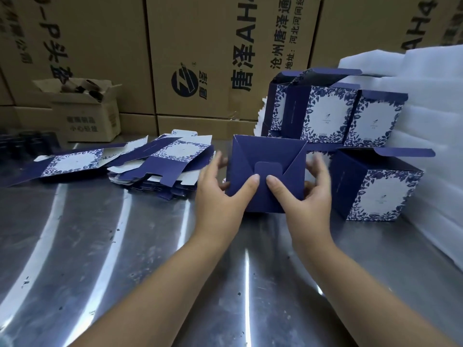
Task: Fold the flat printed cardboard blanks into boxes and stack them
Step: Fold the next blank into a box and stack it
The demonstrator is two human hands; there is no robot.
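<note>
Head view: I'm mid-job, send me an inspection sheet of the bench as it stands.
Surface: scuffed metal table with streaks of glare.
Job's things: navy box held with its flapped bottom facing the camera; flat blanks piled at left; folded boxes stacked behind; lone folded box at right, top flap open.
Clutter: small open carton at back left, contents unclear; dark objects at far left, blurred.
Hands: left hand and right hand grip the navy box's sides, thumbs on its bottom flaps.
Cables: nothing seen.
Surroundings: printed shipping cartons behind; white foam sheets stacked at right.
</note>
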